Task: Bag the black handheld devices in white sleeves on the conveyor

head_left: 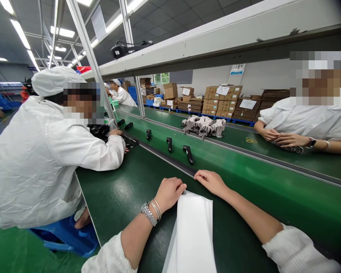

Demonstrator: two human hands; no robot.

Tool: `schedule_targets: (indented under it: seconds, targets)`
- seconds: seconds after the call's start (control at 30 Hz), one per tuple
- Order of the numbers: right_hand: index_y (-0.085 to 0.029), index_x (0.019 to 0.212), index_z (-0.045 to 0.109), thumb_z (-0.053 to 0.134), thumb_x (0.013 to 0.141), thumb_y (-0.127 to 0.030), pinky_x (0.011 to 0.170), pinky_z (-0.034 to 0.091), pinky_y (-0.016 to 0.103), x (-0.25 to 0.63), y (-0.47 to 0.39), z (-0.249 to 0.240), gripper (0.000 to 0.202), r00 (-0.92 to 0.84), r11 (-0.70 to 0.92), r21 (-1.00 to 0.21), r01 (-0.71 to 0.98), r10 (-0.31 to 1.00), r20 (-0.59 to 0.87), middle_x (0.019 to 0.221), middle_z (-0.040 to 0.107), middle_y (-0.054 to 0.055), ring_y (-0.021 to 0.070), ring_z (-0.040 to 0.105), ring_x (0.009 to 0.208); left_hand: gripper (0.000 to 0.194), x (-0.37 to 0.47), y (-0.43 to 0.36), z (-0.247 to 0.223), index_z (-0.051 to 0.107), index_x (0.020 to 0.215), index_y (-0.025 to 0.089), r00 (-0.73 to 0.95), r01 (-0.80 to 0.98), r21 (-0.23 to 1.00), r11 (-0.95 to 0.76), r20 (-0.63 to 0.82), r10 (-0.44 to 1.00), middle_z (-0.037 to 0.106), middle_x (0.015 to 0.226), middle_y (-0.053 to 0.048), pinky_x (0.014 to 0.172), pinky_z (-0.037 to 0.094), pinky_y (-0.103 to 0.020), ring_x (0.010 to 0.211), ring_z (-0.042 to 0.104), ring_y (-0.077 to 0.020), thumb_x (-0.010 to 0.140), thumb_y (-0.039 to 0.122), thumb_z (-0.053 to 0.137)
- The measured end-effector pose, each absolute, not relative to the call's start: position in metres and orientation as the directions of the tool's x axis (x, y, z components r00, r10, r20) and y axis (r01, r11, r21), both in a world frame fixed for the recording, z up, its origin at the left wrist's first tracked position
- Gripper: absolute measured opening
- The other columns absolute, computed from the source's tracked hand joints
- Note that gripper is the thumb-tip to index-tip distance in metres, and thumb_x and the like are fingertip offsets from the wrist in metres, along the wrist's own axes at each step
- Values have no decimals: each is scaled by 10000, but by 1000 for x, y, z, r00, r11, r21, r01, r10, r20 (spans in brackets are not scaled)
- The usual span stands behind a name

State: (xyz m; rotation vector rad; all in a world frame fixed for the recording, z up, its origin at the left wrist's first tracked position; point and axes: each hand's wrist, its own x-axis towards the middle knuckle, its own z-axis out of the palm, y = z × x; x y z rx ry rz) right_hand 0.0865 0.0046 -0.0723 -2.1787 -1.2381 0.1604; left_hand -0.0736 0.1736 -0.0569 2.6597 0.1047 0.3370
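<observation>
The dark green desk [125, 197] fills the lower centre of the frame, with a brighter green belt [244, 170] running beyond it, from upper left to lower right. A person in white [36, 151] sits at the left, a forearm on the desk. The white stack [195, 231] of long, flat sheets lies at the lower centre, between the two forearms, its near end cut off by the frame.

The left hand [169, 192] reaches up from the lower left, palm down, wrist slightly bent; its fingers curl at the upper left corner of the stack and touch it, but I cannot tell whether they grip it. The right hand [211, 182] comes in from the lower right, forearm slanting, fingers drawn together and bent down onto the dark rail [170, 161], just beyond the stack's far end and apart from it. Five small black handheld devices [188, 154] lie spaced along the belt, toward the upper left
</observation>
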Motion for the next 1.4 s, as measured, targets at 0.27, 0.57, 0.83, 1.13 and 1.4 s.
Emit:
schedule_targets:
  seconds: [0.27, 0.57, 0.83, 1.13, 1.4]
  targets:
    - [-254, 888, 667, 434, 918, -305, 669, 373, 264, 85, 4, -70, 240, 552, -370, -565, 737, 812, 188, 947, 701, -29, 158, 605, 800, 399, -73, 173, -56, 527, 684, 166, 970, 21, 450, -893, 208, 127, 578, 713, 7, 712, 328, -265, 702, 524, -114, 968, 385, 353]
    - [-259, 926, 657, 436, 905, -296, 643, 376, 265, 87, 6, -71, 224, 565, -377, -578, 724, 804, 184, 877, 686, -24, 152, 590, 734, 485, -75, 175, -46, 576, 704, 166, 974, 31, 532, -846, 173, 144, 572, 726, -18, 687, 359, -258, 693, 515, -124, 979, 429, 275]
    - [-247, 1152, 568, 475, 883, -352, 677, 424, 291, 121, 10, -63, 303, 777, -660, -413, 627, 564, 280, 1157, 575, 73, 218, 602, 953, 302, -79, 178, -39, 583, 821, 189, 996, -15, 665, -746, 78, 49, 552, 825, 12, 647, 387, -216, 723, 483, -110, 729, 451, 701]
    - [-203, 1424, 319, 497, 861, -302, 718, 463, 369, 154, 16, -77, 598, 864, -712, -524, 468, 493, 103, 1306, 527, 175, 290, 620, 944, 195, -75, 172, -41, 590, 729, 165, 992, -83, 662, -745, 125, 1, 552, 767, 4, 648, 378, -220, 671, 495, -92, 880, 239, 492]
    - [-277, 1428, 82, 558, 774, -282, 824, 520, 364, 120, 18, -56, 809, 796, 4, -982, 188, 586, 154, 996, 605, 40, 197, 663, 896, 246, -74, 170, -35, 599, 806, 178, 976, -116, 539, -834, 219, 6, 632, 773, 9, 851, 374, -298, 698, 527, -106, 937, 240, 400]
